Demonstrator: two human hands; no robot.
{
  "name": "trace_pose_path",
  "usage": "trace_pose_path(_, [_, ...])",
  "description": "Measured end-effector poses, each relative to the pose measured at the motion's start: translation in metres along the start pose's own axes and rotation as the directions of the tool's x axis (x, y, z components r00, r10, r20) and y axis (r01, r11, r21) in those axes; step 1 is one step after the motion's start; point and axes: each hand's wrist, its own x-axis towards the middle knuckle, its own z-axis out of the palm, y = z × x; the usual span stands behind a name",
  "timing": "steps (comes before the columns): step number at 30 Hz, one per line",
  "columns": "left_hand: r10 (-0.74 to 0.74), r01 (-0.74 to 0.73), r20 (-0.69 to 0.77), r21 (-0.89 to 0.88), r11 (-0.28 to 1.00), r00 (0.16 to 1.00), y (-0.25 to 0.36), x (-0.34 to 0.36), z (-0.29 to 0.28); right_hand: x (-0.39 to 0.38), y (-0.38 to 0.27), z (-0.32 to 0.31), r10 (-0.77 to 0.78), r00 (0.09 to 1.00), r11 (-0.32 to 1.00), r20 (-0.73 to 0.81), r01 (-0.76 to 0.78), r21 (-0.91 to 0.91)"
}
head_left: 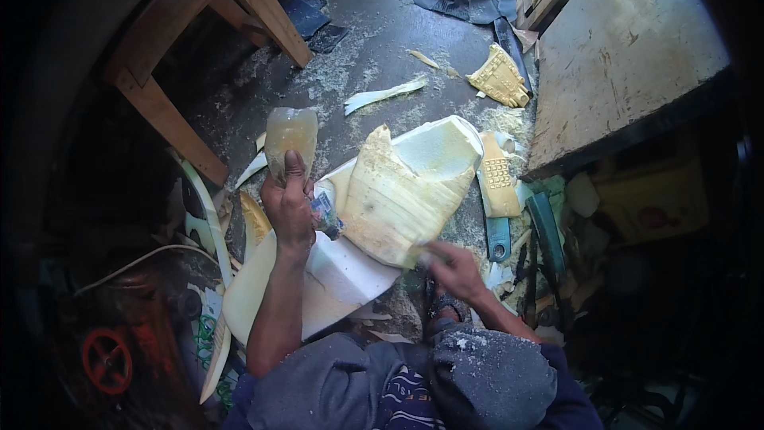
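Note:
My left hand is closed round a translucent plastic container with yellowish contents, thumb along its side. A small colourful packet shows beside that hand. Right of it, a yellowed foam pad lies over a larger white and cream foam piece, which slants across in front of my knees. At the pad's near right corner is my right hand, blurred by motion with its fingers drawn together. Something small and yellow-green shows at its fingertips, too smeared to name.
Foam crumbs and offcuts litter the dark floor. A wooden frame stands at left, a worn board at right. Beside the pad lie a studded foam block and a blue strip. A red handwheel is at lower left.

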Motion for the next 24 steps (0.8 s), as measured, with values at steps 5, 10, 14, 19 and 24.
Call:
trace_pose_path(5, [-0.021,0.021,0.004,-0.104,0.994,1.000,0.001,-0.002,0.005,0.021,-0.021,-0.010,0.275,0.925,0.954,-0.261,-0.229,0.194])
trace_pose_path(10, [-0.044,0.043,-0.001,-0.189,0.981,0.999,0.009,-0.004,0.013,0.058,-0.044,-0.009,-0.218,0.899,0.933,-0.379,0.078,-0.352])
trace_pose_path(14, [-0.090,0.083,-0.013,-0.283,0.956,0.996,0.014,0.001,0.004,0.060,-0.068,0.014,0.228,0.973,0.968,-0.022,-0.224,0.109])
trace_pose_path(19, [-0.170,0.105,-0.133,-0.397,0.912,0.976,0.013,0.003,0.007,0.072,-0.081,0.042,0.374,0.856,0.624,0.358,-0.517,0.586])
trace_pose_path(24, [-0.067,0.040,-0.116,-0.219,0.975,0.991,0.008,-0.002,0.007,0.075,-0.087,0.048,0.322,0.872,0.505,0.369,-0.488,0.712])
